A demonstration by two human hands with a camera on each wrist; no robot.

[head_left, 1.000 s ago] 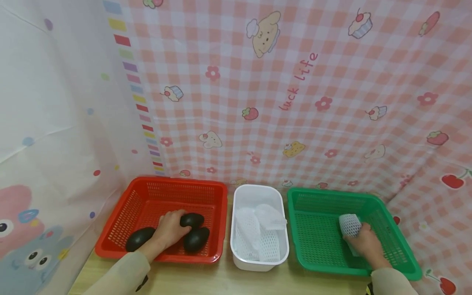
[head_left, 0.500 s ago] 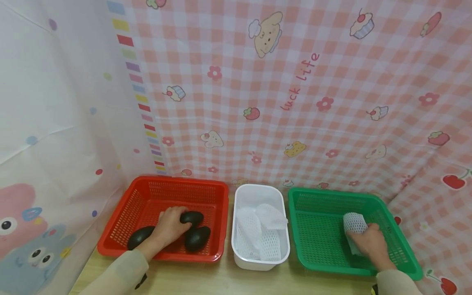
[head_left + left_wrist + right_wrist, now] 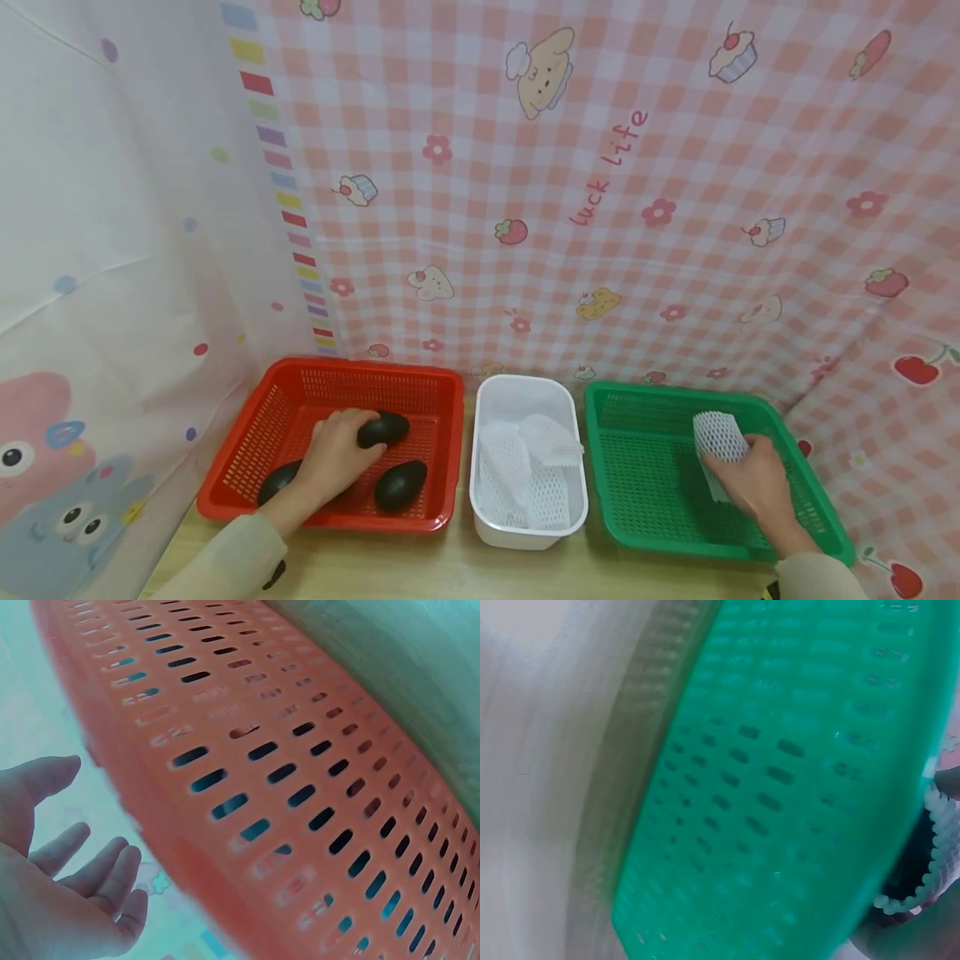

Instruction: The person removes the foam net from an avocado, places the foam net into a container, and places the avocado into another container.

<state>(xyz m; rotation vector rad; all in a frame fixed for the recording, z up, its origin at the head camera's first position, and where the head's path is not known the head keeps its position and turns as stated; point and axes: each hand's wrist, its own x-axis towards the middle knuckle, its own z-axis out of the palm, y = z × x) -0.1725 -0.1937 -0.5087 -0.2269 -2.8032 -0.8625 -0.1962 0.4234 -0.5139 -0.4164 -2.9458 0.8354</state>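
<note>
In the head view my left hand (image 3: pixel 337 454) grips a dark avocado (image 3: pixel 384 429) over the red basket (image 3: pixel 322 521), thumb along its near side. A second avocado (image 3: pixel 400 486) lies in the basket just in front; a third (image 3: pixel 279 482) is partly covered by the left wrist. The left wrist view shows that hand's fingers (image 3: pixel 112 870) past the basket rim, spread from the thumb. My right hand (image 3: pixel 753 483) holds a white foam net sleeve (image 3: pixel 718 437) above the green basket (image 3: pixel 637 500). In the right wrist view the sleeve's open end (image 3: pixel 930 889) has something dark inside.
Between the baskets stands a white tub (image 3: pixel 525 542) holding several white foam net sleeves (image 3: pixel 551 500). All three containers are on a wooden table (image 3: pixel 420 575). A pink checked cloth (image 3: pixel 480 192) hangs right behind them, with a pale cloth (image 3: pixel 112 250) on the left.
My left hand has drawn the gripped avocado slightly left and back, away from the avocado in front of it. The right hand has lifted the net sleeve a little.
</note>
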